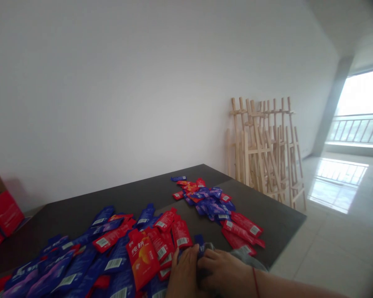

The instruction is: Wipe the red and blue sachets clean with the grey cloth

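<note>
Side by side at the bottom of the head view are my left hand (185,271) and my right hand (225,269). A dark blue pouch (199,242) pokes up between them, its lower part hidden by my fingers. My left fingers are closed over this pouch. My right hand is curled in beside it, with grey cloth (247,257) showing behind and under the fingers; what its fingertips grip is partly hidden. Just left of my left hand lies a heap of red pouches (143,258) and blue pouches (116,263), with barcodes on many.
A second pile of blue pouches (213,207) and red pouches (242,231) lies farther right on the dark table (127,194). Red boxes (6,213) stand at the far left. Wooden easels (264,153) lean against the wall beyond the table's right side.
</note>
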A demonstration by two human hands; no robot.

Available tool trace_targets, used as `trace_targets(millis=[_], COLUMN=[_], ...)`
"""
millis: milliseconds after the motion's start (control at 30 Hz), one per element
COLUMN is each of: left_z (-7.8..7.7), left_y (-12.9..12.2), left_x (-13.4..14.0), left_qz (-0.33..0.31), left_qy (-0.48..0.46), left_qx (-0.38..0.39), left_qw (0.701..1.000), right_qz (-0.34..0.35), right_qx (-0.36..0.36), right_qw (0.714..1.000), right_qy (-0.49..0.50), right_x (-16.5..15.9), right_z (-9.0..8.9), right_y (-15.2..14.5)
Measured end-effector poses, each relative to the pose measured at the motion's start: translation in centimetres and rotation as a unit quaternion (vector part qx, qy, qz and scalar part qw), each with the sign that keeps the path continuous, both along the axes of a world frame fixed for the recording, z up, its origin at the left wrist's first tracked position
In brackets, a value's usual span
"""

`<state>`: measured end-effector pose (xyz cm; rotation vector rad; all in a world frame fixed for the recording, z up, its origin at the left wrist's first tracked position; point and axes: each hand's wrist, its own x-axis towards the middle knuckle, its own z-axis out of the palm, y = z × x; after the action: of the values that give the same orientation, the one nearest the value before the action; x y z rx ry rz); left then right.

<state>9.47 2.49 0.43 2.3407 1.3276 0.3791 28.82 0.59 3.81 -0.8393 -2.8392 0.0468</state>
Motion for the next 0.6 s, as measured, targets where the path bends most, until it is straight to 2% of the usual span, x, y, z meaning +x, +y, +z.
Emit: trace_targets(millis=[100,267,333,433,600], left_z=[0.6,3.0,3.4,3.2,2.5], left_y=[-0.2,-1.4,-1.7,-1.7,-1.7], left_x=[0.3,1.1,1.3,1.4,1.5], left_qz=[0.005,0.049,0.057,0.066,0.065], left_qy=[-0.009,-0.001,0.004,0.009,0.004], left_qx=[-0.011,0.001,0.015,0.028,0.053], left_qw=[1.000,0.999,0.998,0.997,0.996], right_qz=[-0.029,-0.196,-0.218,-0.169,-0.053], right_qx=[-0.046,-0.077,-0.084,-0.088,-0.116], right_qw=[0.998,0.977,0.972,0.981,0.988], right_qy=[0.023,0.035,0.042,0.041,0.087], right_x=[0.7,1.3,1.2,1.3,2.7], right_z=[0.1,1.1,1.4,1.4,1.1], right_y=[0.9,4.5,5.0,3.9,-0.1])
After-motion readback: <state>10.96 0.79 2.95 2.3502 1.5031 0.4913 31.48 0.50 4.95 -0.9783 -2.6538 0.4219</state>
